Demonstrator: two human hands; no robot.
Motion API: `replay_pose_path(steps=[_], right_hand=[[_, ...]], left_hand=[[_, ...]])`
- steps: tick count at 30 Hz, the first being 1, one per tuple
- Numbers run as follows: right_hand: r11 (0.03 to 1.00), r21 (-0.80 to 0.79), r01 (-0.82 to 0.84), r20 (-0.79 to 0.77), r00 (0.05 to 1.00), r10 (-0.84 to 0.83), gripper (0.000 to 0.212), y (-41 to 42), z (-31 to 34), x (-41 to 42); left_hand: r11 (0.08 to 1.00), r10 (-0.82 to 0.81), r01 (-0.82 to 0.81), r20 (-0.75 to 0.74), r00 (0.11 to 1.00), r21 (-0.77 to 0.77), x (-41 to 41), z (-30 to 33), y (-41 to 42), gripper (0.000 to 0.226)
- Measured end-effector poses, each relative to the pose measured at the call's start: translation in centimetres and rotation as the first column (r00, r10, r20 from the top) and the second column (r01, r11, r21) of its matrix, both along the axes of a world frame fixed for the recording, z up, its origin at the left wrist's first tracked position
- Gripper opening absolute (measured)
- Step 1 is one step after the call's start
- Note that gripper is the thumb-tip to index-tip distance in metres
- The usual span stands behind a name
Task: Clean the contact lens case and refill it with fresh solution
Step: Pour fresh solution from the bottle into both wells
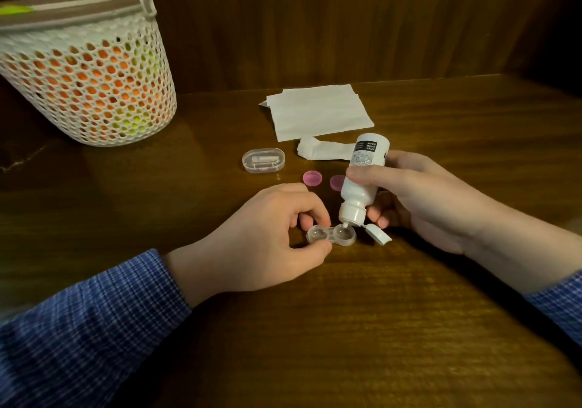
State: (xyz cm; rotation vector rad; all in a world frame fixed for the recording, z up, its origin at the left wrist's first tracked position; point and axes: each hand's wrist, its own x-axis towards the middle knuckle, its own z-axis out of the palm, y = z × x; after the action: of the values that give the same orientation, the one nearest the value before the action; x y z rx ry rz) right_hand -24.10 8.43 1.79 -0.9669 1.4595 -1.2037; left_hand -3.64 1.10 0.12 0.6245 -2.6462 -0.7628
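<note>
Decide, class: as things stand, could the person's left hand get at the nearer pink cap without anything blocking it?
Probably yes. The pink cap lies bare on the table just beyond the left hand, with nothing between them. But that hand is pinching the lens case, which it would first have to release.

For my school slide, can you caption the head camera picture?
Right hand tips solution bottle over lens case pinched by left hand.

Dim, warm light from above; soft glare on surface point(456, 117) far right, dark corners, wide-angle bending at edges, slightly soft focus.
</note>
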Motion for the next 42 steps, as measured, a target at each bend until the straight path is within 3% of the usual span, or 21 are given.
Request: replay_pose_path(steps=[5,12,29,42], right_hand=[[0.999,-0.051,0.011,-0.064,0.998,-0.014,0.040,0.00,-0.56,0.01],[0.998,-0.059,-0.019,-0.128,0.992,0.011,0.029,0.29,-0.75,-0.04],[0.994,-0.087,-0.065,-0.099,0.994,0.056,0.047,0.32,-0.58,-0.05],[0.992,-0.101,-0.069,-0.117,0.991,0.057,0.046,0.48,-0.45,0.13]], left_hand=[[1.000,-0.004,0.004,0.006,1.000,0.003,0.03,-0.04,-0.12,0.015],[1.000,-0.004,0.004,0.000,1.000,0.014,0.04,-0.06,-0.16,0.015],[0.999,-0.003,0.003,-0.003,1.000,0.038,0.10,-0.03,-0.12,0.015],[1.000,-0.014,0.014,0.002,1.000,0.023,0.07,-0.09,-0.22,0.015]])
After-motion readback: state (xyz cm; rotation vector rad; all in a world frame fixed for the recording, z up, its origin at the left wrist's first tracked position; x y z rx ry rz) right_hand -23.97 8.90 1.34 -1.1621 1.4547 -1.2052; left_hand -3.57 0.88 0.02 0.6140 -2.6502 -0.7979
